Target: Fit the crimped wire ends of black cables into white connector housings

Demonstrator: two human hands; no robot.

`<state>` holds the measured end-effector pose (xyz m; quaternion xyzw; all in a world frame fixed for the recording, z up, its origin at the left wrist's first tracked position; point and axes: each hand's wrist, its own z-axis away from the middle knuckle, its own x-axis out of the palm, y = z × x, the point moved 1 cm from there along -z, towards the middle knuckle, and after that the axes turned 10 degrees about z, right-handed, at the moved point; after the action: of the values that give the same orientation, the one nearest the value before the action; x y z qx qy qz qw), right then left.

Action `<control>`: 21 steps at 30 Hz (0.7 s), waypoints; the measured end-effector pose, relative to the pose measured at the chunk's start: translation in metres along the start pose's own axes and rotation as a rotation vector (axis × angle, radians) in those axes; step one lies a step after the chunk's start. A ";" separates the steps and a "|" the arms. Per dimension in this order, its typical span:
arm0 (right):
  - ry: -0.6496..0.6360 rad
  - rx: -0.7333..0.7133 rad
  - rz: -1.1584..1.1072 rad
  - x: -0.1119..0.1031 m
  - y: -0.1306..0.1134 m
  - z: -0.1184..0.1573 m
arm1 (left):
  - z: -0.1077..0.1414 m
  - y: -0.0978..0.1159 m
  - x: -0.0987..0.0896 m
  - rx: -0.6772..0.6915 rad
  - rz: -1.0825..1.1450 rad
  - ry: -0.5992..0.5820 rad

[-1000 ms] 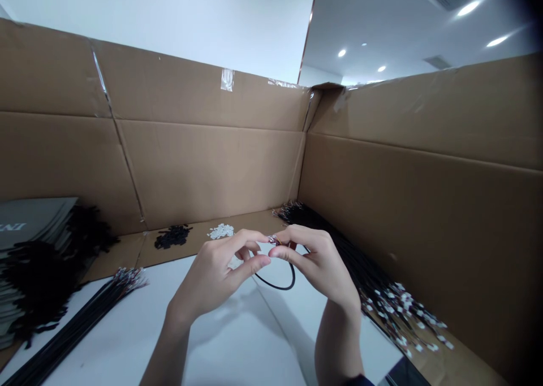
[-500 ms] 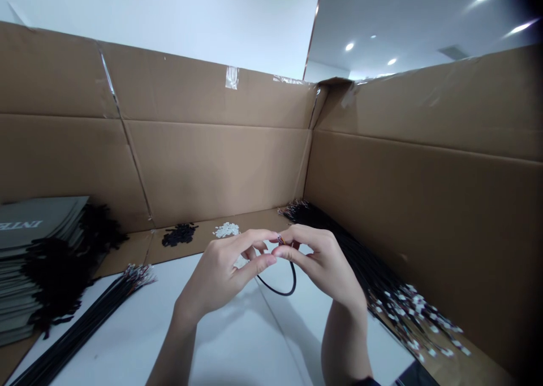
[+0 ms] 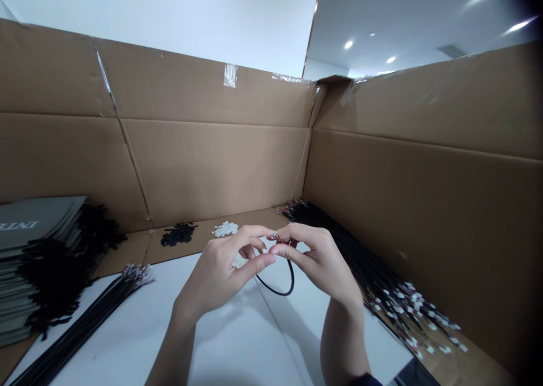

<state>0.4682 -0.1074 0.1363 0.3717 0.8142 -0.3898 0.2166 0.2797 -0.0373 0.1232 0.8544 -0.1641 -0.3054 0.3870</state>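
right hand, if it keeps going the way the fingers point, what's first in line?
The right hand points left, straight at the left hand. Their fingertips already meet around the wire end of the black cable, so it would probably press into the left fingers at once.

The tiny wire ends [image 3: 278,238] pinched between the hands are too small to make out; the black cable [image 3: 280,288] vanishes behind the right hand [image 3: 320,261].
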 end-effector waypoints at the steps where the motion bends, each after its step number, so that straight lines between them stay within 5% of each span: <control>1: 0.000 -0.002 0.006 0.000 0.000 0.000 | 0.000 -0.001 0.000 0.003 -0.005 0.000; 21: -0.004 0.041 -0.034 0.005 -0.002 -0.002 | 0.000 0.003 -0.005 -0.088 0.024 -0.009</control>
<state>0.4634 -0.1046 0.1356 0.3612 0.8118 -0.4110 0.2038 0.2757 -0.0364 0.1275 0.8332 -0.1622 -0.3115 0.4271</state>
